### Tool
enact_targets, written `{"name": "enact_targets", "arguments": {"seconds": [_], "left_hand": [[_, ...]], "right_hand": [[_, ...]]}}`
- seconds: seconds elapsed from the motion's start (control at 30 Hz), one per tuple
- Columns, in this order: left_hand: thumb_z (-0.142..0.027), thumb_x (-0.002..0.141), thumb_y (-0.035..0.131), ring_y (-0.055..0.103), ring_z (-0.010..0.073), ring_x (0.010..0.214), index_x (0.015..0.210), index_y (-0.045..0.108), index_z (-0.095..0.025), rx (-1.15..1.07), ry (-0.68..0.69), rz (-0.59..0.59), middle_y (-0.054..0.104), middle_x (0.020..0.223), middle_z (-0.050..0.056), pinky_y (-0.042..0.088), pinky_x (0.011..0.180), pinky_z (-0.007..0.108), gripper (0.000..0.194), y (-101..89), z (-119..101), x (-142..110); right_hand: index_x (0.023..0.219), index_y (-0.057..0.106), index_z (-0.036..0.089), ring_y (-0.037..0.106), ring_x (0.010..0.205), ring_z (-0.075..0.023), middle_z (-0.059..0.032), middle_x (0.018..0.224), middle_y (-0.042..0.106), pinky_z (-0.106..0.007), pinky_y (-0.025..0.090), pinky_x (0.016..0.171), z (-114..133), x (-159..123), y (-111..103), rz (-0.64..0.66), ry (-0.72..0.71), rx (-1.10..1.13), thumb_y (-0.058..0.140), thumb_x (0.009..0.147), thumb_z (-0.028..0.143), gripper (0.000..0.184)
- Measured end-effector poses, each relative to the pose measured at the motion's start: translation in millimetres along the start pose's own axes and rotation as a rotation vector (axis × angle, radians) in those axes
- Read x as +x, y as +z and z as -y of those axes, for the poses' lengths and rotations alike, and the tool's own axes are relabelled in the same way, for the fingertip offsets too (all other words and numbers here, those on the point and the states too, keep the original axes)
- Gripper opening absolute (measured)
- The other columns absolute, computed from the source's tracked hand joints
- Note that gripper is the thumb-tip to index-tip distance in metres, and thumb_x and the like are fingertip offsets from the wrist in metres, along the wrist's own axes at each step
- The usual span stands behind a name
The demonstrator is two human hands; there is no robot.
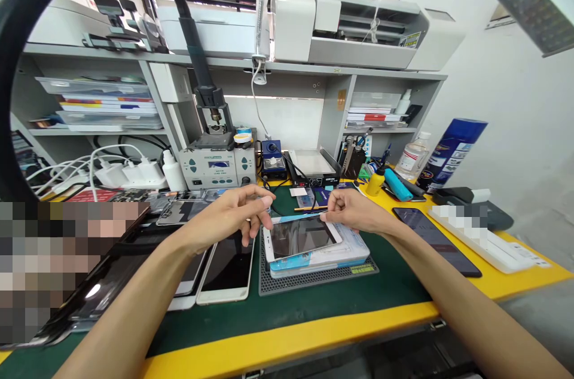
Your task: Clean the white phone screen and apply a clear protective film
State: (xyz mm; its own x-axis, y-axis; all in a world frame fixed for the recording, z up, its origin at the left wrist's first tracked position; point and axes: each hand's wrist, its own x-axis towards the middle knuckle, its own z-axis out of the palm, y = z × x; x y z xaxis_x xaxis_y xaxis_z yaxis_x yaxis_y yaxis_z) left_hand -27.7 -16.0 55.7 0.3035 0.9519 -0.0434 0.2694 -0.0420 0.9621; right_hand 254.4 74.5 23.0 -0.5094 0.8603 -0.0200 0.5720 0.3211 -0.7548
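A small white tablet or large phone with a dark, glossy screen lies on a blue-and-white flat box, which rests on a grey mesh mat. My left hand hovers over the device's left end, fingers loosely curled and apart, holding nothing visible. At the device's upper right edge, my right hand has thumb and forefinger pinched together. Whatever is between those fingertips is too thin to make out. A white-framed tablet lies below my left hand, partly covered by it.
More devices lie under my left forearm. A soldering station and a small heating plate stand behind. To the right are a dark phone, a yellow bottle, a clear bottle and a blue can. A black ring arm arches at left.
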Motion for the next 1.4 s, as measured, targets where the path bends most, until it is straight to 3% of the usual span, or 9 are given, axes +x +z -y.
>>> {"name": "enact_targets", "arguments": {"seconds": [0.7, 1.4], "left_hand": [[-0.048, 0.095, 0.049, 0.060, 0.0176, 0.060, 0.132, 0.049, -0.017, -0.293, 0.045, 0.081, 0.074, 0.099, 0.018, 0.049, 0.045, 0.027, 0.048, 4.1, -6.7, -4.3], [-0.060, 0.096, 0.032, 0.068, 0.0248, 0.069, 0.150, 0.031, -0.024, -0.406, 0.021, 0.141, 0.067, 0.120, 0.023, 0.049, 0.043, 0.028, 0.065, 7.4, -5.6, -1.7]], "right_hand": [[0.072, 0.050, 0.019, 0.039, 0.039, -0.0070, 0.0068, 0.052, 0.047, -0.019, 0.031, 0.034, 3.5, -1.6, -0.5, 0.003, 0.008, 0.000, 0.070, 0.075, 0.039, 0.029], [0.072, 0.050, 0.019, 0.039, 0.039, -0.0069, 0.0073, 0.052, 0.047, -0.019, 0.031, 0.033, 3.3, -0.2, -0.3, 0.003, 0.014, 0.004, 0.070, 0.074, 0.039, 0.028]]}}
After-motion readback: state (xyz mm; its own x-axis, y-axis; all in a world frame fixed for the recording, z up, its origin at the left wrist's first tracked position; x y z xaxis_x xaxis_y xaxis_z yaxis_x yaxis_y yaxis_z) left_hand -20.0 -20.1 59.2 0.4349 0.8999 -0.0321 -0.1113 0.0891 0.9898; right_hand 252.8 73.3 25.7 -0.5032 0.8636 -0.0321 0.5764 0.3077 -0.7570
